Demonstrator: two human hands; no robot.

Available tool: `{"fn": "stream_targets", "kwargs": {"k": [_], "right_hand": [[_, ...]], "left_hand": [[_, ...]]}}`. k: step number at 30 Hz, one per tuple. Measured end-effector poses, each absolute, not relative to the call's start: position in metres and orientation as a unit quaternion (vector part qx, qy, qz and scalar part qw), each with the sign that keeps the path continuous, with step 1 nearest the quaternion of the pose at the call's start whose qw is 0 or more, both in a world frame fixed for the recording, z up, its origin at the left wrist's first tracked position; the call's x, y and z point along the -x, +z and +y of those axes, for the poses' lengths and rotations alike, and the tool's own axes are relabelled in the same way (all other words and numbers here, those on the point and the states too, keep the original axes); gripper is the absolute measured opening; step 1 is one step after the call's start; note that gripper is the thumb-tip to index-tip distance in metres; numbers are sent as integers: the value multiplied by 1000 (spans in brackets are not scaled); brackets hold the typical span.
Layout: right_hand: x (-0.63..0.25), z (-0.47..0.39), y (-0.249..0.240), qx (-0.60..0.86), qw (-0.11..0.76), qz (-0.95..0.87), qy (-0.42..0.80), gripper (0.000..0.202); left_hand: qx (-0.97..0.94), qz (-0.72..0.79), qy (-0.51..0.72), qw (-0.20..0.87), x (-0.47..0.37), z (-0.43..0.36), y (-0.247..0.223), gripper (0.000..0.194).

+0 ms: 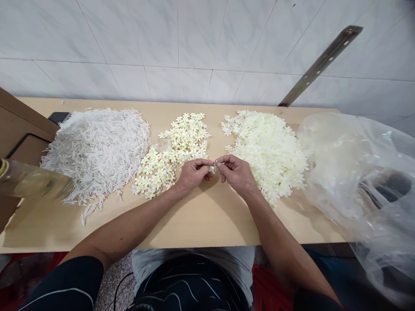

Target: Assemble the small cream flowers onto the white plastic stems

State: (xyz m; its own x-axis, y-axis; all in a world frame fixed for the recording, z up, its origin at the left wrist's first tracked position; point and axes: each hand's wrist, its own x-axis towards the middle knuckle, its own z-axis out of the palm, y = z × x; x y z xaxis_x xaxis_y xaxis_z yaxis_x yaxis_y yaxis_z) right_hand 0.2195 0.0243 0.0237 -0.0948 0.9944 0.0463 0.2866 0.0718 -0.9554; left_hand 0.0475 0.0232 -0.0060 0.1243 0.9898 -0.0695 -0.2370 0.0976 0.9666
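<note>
My left hand (194,173) and my right hand (238,172) meet over the table with their fingertips touching. The left thumb and forefinger are pinched together. Just below the fingertips shows part of a small pale artificial flower (213,169), mostly hidden by the fingers. My right hand is closed in a pinch too; a tiny whitish bit shows at its tips, too small to make out. Left of the hands lie loose yellow-centred artificial flowers (181,140). Close to the right hand rises a larger heap of pale cream artificial flowers (267,147).
A big pile of thin white plastic stems (103,147) covers the table's left side, with a clear jar (39,179) lying by it. At the right, a crumpled clear plastic bag (343,172) hangs over the table (201,224). A slotted metal strip (319,67) leans against the tiled wall.
</note>
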Motion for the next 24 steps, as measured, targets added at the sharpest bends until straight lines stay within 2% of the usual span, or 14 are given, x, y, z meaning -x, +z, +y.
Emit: {"fn": "stream_targets", "kwargs": {"k": [3,7,11,14,18,24], "right_hand": [[-228,24,30,575,411,-612,355,23],[-254,29,39,646,386,-638,163,16],[-266,31,39,627,386,-676,42,17],[-254,27,35,583,405,-701,67,19],[-229,20,26,533,361,-756,119,20],[-221,21,17,525,338,-773,111,16]], "left_hand": [[-431,436,517,598,-48,22,-4,22],[-423,435,527,595,-50,22,-5,21],[-426,436,529,590,-51,23,-6,24],[-432,434,531,586,-52,23,-8,26],[-437,426,539,581,-53,23,-10,26],[-432,416,545,586,-52,23,-10,28]]}}
